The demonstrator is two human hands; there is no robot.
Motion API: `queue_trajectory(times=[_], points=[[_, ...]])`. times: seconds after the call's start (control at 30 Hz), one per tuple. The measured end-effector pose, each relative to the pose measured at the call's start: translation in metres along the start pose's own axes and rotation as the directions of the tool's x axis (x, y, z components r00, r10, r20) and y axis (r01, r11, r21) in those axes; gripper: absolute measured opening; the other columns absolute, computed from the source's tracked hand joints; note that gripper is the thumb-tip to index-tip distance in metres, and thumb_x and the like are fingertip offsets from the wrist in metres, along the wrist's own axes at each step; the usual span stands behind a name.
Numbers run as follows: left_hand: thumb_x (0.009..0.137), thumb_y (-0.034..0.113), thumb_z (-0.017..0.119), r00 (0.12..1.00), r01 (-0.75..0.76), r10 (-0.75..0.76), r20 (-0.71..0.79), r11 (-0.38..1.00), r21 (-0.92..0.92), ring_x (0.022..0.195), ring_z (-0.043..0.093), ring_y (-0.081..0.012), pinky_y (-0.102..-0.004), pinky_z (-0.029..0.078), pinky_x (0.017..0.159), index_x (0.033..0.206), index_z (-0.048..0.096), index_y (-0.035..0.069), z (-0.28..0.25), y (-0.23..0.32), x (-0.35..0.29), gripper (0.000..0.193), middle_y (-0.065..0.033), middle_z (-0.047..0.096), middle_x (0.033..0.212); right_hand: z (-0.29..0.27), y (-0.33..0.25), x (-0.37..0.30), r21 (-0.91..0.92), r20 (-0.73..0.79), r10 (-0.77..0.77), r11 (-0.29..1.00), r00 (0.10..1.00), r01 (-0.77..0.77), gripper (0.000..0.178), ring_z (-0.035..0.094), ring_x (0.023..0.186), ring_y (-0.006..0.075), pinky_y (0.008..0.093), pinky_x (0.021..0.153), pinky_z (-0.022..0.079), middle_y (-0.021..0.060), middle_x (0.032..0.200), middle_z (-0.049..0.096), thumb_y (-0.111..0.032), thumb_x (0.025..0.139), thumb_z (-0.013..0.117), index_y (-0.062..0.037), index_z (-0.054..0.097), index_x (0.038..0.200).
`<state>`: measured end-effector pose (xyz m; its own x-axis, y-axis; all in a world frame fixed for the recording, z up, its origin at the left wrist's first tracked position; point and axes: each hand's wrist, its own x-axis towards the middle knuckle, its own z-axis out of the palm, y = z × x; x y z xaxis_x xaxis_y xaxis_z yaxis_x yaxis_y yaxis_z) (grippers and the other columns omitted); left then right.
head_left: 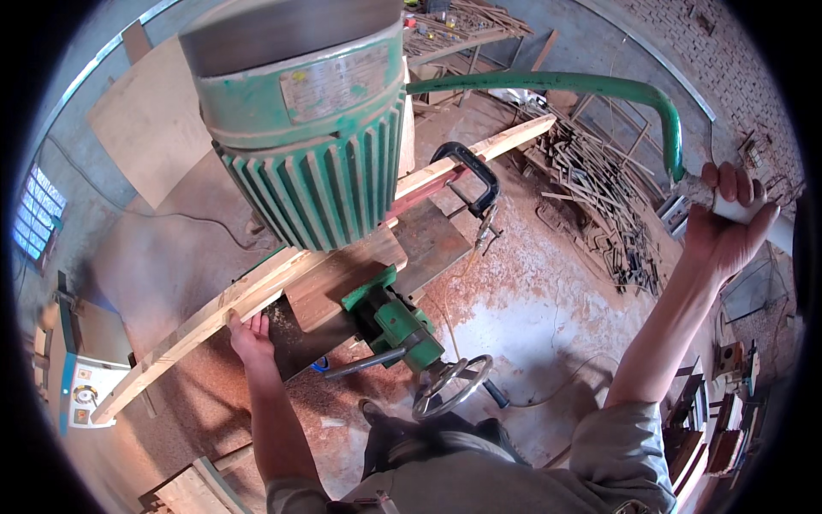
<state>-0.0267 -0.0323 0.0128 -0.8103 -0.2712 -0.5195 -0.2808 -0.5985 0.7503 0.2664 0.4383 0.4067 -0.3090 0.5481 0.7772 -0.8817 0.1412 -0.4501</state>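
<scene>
A long pale wooden beam runs diagonally from the lower left, passing behind a big green ribbed motor. My left hand is at the beam's near side, thumb against the wood and fingers apart, not wrapped round it. At the far right my right hand is closed round the pale grip of a curved green lever. Below the motor, a green clamp with a bar handle meets a brown wooden block beside the beam. The motor hides the beam's middle and whatever is under it.
A black C-clamp grips the beam's far part. A metal handwheel stands close before my body. Scrap sticks are piled at the right; a cluttered workbench stands behind. A control box is at left. Sawdust covers the floor.
</scene>
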Motion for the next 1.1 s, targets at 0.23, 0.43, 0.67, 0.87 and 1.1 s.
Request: queue_trajectory(times=[0.23, 0.43, 0.67, 0.87, 1.1], points=[[0.089, 0.041, 0.052, 1.000, -0.009, 0.009, 0.009, 1.000, -0.009, 0.104, 0.054, -0.0233, -0.0384, 0.041, 0.091, 0.120, 0.046, 0.005, 0.005, 0.000, -0.008, 0.048, -0.0098, 0.056, 0.110, -0.015, 0.003, -0.037, 0.041, 0.000, 0.001, 0.999, 1.000, -0.001, 0.032, 0.038, 0.065, 0.0155, 0.0358, 0.067, 0.031, -0.0017, 0.068, 0.038, -0.037, 0.079, 0.067, -0.0146, 0.045, 0.079], [0.089, 0.041, 0.053, 1.000, -0.009, 0.009, -0.001, 1.000, -0.003, 0.103, 0.054, -0.0231, -0.0381, 0.042, 0.090, 0.120, 0.047, 0.006, 0.002, -0.001, -0.005, 0.047, -0.0091, 0.056, 0.109, -0.036, 0.006, -0.080, 0.047, -0.016, 0.007, 0.999, 1.000, -0.006, 0.030, 0.038, 0.067, 0.0153, 0.0357, 0.069, 0.032, -0.0021, 0.070, 0.039, -0.037, 0.081, 0.065, -0.0154, 0.044, 0.080], [0.089, 0.040, 0.053, 1.000, -0.014, 0.014, -0.011, 1.000, -0.006, 0.102, 0.054, -0.0233, -0.0385, 0.043, 0.087, 0.118, 0.047, 0.005, 0.005, 0.000, -0.007, 0.046, -0.0090, 0.056, 0.108, -0.067, 0.009, -0.141, -0.003, -0.061, 0.074, 0.997, 0.995, -0.075, 0.030, 0.044, 0.081, 0.0205, 0.0431, 0.085, 0.035, 0.0001, 0.077, 0.042, -0.040, 0.081, 0.063, -0.0155, 0.045, 0.087], [0.089, 0.040, 0.052, 1.000, 0.006, -0.006, -0.012, 1.000, -0.008, 0.104, 0.054, -0.0232, -0.0378, 0.043, 0.088, 0.119, 0.047, 0.006, 0.000, 0.001, -0.001, 0.045, -0.0087, 0.055, 0.109, -0.096, 0.012, -0.192, -0.137, -0.135, 0.148, 0.976, 0.980, -0.166, 0.030, 0.046, 0.097, 0.0267, 0.0473, 0.099, 0.028, 0.0045, 0.088, 0.048, -0.039, 0.082, 0.062, -0.0128, 0.050, 0.091], [0.089, 0.041, 0.051, 1.000, 0.010, -0.010, 0.022, 1.000, -0.020, 0.106, 0.052, -0.0224, -0.0371, 0.040, 0.090, 0.119, 0.048, 0.008, -0.002, 0.000, -0.002, 0.044, -0.0070, 0.056, 0.109, -0.122, 0.013, -0.240, -0.156, -0.187, 0.313, 0.926, 0.931, -0.343, 0.036, 0.044, 0.114, 0.0309, 0.0496, 0.104, 0.025, 0.0104, 0.110, 0.054, -0.041, 0.080, 0.063, -0.0155, 0.053, 0.104]])
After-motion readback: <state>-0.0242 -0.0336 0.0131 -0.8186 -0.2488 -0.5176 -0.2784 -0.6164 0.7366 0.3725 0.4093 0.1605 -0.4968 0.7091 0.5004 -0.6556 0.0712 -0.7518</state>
